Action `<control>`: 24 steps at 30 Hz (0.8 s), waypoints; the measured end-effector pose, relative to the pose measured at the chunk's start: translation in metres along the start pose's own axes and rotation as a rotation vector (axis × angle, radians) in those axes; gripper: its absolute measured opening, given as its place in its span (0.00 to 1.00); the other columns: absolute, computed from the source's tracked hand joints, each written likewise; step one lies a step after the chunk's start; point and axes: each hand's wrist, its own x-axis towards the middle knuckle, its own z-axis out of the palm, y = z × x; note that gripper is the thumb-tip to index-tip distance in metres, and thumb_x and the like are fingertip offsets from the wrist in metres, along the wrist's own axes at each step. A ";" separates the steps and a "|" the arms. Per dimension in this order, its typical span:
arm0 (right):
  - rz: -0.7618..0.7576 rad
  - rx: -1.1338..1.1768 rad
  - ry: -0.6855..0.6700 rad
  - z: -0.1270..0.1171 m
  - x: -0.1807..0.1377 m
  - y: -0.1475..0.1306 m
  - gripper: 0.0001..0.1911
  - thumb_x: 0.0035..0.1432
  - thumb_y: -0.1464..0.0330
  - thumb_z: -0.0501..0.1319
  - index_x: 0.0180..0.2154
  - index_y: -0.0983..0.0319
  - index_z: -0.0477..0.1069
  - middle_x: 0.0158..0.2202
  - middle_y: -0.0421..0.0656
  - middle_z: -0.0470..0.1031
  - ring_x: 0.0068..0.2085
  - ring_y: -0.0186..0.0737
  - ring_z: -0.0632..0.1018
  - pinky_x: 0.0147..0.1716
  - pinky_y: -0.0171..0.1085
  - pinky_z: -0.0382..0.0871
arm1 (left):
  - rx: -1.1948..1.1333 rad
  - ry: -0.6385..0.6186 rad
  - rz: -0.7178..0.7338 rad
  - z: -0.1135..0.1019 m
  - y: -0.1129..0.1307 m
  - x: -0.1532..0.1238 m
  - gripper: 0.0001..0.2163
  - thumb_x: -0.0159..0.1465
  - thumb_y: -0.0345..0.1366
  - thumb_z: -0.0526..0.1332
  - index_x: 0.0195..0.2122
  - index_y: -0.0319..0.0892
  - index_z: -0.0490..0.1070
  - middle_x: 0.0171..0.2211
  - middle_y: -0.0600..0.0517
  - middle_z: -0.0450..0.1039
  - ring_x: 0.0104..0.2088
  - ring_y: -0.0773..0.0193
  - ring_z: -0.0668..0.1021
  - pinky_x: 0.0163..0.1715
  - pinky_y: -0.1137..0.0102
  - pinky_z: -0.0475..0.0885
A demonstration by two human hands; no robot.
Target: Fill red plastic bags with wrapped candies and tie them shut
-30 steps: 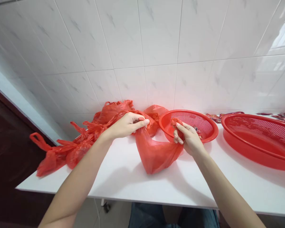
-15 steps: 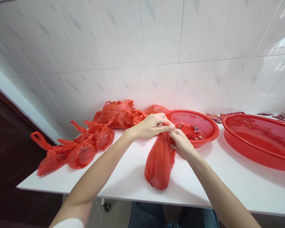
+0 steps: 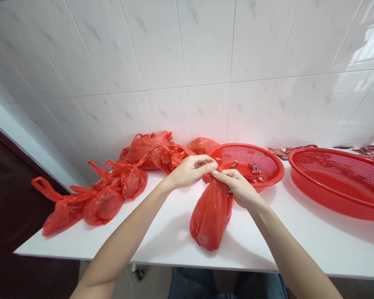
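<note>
A filled red plastic bag point(image 3: 210, 218) hangs or rests upright near the table's front edge, its neck bunched together. My right hand point(image 3: 237, 187) grips that neck from the right, thumb on top. From the left, my left hand point(image 3: 195, 169) pinches at the bag's gathered top with thumb and fingers curled close together. What the bag holds is hidden by the red plastic. Behind my hands stands a round red basket point(image 3: 276, 176) with a few small wrapped packets point(image 3: 254, 169) in it.
Several tied red bags point(image 3: 104, 205) lie along the left, and more red bags point(image 3: 146, 149) rest against the tiled wall. A larger red basket point(image 3: 333, 197) stands at the right on the white table point(image 3: 162, 245). Small red packets point(image 3: 277, 153) lie behind the baskets.
My hands have shifted slightly apart at the bag's neck, and the right thumb now lies across it. The view has turned a little to the right.
</note>
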 end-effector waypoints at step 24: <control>0.007 0.253 -0.085 -0.010 0.005 0.010 0.17 0.53 0.56 0.70 0.33 0.64 0.79 0.19 0.39 0.75 0.23 0.32 0.75 0.32 0.33 0.72 | 0.432 0.300 0.484 0.047 -0.032 -0.053 0.09 0.65 0.25 0.60 0.41 0.41 0.78 0.36 0.50 0.84 0.32 0.65 0.83 0.35 0.72 0.77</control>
